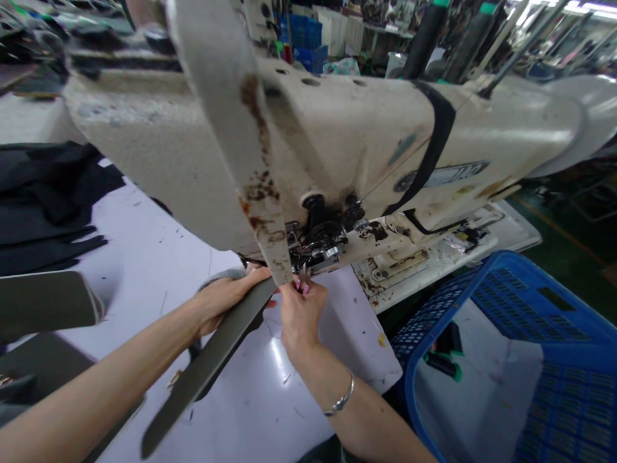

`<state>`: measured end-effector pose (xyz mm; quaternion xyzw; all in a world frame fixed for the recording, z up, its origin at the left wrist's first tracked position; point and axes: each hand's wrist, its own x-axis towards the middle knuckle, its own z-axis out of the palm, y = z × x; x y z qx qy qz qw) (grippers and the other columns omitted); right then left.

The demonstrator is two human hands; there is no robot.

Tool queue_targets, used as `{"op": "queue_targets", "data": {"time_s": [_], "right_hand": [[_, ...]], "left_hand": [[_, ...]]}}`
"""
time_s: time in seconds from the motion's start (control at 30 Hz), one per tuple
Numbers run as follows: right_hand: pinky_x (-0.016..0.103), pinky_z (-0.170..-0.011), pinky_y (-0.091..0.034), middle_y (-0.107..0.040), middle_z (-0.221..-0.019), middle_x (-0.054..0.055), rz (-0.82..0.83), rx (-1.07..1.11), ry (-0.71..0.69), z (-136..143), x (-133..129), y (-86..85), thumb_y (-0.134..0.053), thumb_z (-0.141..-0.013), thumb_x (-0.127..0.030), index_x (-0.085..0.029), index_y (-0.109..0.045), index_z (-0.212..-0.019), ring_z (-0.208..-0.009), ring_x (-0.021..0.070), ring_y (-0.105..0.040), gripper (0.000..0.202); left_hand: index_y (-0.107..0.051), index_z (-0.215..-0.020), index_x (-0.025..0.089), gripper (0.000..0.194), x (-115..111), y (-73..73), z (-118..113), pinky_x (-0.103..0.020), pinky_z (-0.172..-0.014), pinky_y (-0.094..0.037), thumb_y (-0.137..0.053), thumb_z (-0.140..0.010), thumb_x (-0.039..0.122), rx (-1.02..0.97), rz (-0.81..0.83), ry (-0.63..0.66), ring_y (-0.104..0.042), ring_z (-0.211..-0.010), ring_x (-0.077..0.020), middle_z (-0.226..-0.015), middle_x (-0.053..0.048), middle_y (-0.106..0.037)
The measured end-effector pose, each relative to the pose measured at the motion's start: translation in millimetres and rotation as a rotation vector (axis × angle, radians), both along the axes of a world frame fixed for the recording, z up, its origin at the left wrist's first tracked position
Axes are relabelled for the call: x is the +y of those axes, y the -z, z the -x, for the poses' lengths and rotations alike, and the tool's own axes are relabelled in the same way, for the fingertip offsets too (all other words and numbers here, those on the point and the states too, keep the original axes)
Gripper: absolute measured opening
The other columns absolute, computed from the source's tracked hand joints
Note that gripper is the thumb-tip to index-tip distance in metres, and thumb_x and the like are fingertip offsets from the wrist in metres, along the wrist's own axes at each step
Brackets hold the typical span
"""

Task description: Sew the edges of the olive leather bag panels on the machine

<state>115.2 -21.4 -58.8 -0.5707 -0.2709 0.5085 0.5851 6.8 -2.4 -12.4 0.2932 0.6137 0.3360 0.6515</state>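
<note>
A long grey-green fabric piece (207, 366) slants from the front of the white table up to the needle area of a sewing machine (347, 128). My left hand (226, 299) is closed on its upper end, fingers partly hidden behind the piece. Just right of it, my right hand (301, 315) is closed round small scissors (303, 281) with pinkish handles, their blades pointing up beside the machine's thread parts. A silver bracelet (341, 395) circles my right wrist.
Dark cloth (48, 199) and grey-green pieces (48, 305) lie on the white table (144, 257) at the left. At the right stands a blue basket (412, 386) with dark thread spools (446, 354) in it. The machine's arm spans the view above my hands.
</note>
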Motion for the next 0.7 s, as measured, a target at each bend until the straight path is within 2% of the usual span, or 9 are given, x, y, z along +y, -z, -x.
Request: {"op": "queue_targets", "data": {"time_s": [0.07, 0.13, 0.2, 0.33, 0.4, 0.5, 0.6, 0.7], "right_hand": [[0.025, -0.052, -0.044, -0.059, -0.059, 0.000, 0.002, -0.027, -0.023, -4, -1, -0.8, -0.070, -0.086, -0.041, -0.020, -0.059, -0.060, -0.057, 0.0142, -0.051, 0.035], [0.026, -0.053, -0.043, -0.058, -0.058, -0.001, -0.006, -0.056, -0.044, -9, -2, -1.7, -0.071, -0.085, -0.040, -0.020, -0.058, -0.058, -0.057, 0.0142, -0.051, 0.036], [0.026, -0.053, -0.042, -0.056, -0.056, -0.002, -0.011, -0.068, -0.066, -15, -2, -2.4, -0.072, -0.083, -0.039, -0.020, -0.058, -0.056, -0.056, 0.0141, -0.051, 0.037], [0.025, -0.052, -0.040, -0.054, -0.053, -0.004, -0.020, -0.079, -0.116, -27, 0, -2.4, -0.073, -0.081, -0.037, -0.020, -0.059, -0.053, -0.054, 0.0133, -0.049, 0.036], [0.025, -0.053, -0.041, -0.055, -0.052, -0.004, -0.038, -0.086, -0.148, -34, 2, -1.8, -0.073, -0.081, -0.037, -0.019, -0.062, -0.054, -0.053, 0.0132, -0.050, 0.034], [0.026, -0.054, -0.042, -0.060, -0.054, -0.002, -0.059, -0.091, -0.207, -44, 6, -1.6, -0.075, -0.081, -0.038, -0.018, -0.068, -0.058, -0.054, 0.0138, -0.053, 0.031], [0.026, -0.057, -0.045, -0.066, -0.060, 0.000, -0.071, -0.106, -0.254, -54, 10, -4.7, -0.076, -0.080, -0.039, -0.018, -0.074, -0.064, -0.058, 0.0158, -0.058, 0.027], [0.027, -0.056, -0.044, -0.070, -0.061, 0.002, -0.055, -0.149, -0.283, -61, 12, -11.5, -0.078, -0.078, -0.038, -0.017, -0.078, -0.066, -0.059, 0.0175, -0.062, 0.024]], "left_hand": [[-0.071, -0.088, 0.008, 0.031, -4, 4.9, -4, -0.031, -0.039, -0.054, -0.082, -0.082, 0.037, -0.024, 0.128, -0.038, -0.067, -0.043, -0.0251, -0.060, -0.010, -0.070], [-0.072, -0.098, 0.015, 0.030, -11, 9.4, -14, -0.031, -0.040, -0.056, -0.082, -0.083, 0.040, -0.090, 0.158, -0.152, -0.067, -0.045, -0.0239, -0.065, -0.008, -0.072], [-0.071, -0.110, 0.020, 0.034, -20, 12.8, -27, -0.030, -0.042, -0.057, -0.079, -0.084, 0.041, -0.158, 0.104, -0.243, -0.067, -0.047, -0.0215, -0.072, -0.005, -0.074], [-0.065, -0.128, 0.027, 0.044, -31, 15.5, -49, -0.022, -0.050, -0.057, -0.078, -0.086, 0.036, -0.241, -0.047, -0.333, -0.067, -0.053, -0.0148, -0.076, 0.002, -0.072], [-0.061, -0.135, 0.031, 0.049, -34, 15.1, -58, -0.019, -0.052, -0.057, -0.077, -0.088, 0.036, -0.240, -0.059, -0.403, -0.067, -0.056, -0.0130, -0.079, 0.004, -0.072], [-0.054, -0.145, 0.037, 0.058, -36, 14.0, -72, -0.017, -0.058, -0.058, -0.075, -0.091, 0.036, -0.245, -0.036, -0.535, -0.071, -0.066, -0.0115, -0.095, 0.004, -0.077], [-0.050, -0.149, 0.040, 0.063, -37, 13.0, -83, -0.018, -0.066, -0.060, -0.075, -0.091, 0.037, -0.266, -0.026, -0.608, -0.075, -0.081, -0.0129, -0.110, 0.004, -0.078], [-0.053, -0.145, 0.038, 0.057, -36, 12.5, -90, -0.021, -0.077, -0.062, -0.073, -0.092, 0.035, -0.278, -0.070, -0.625, -0.076, -0.095, -0.0147, -0.117, 0.004, -0.077]]}}
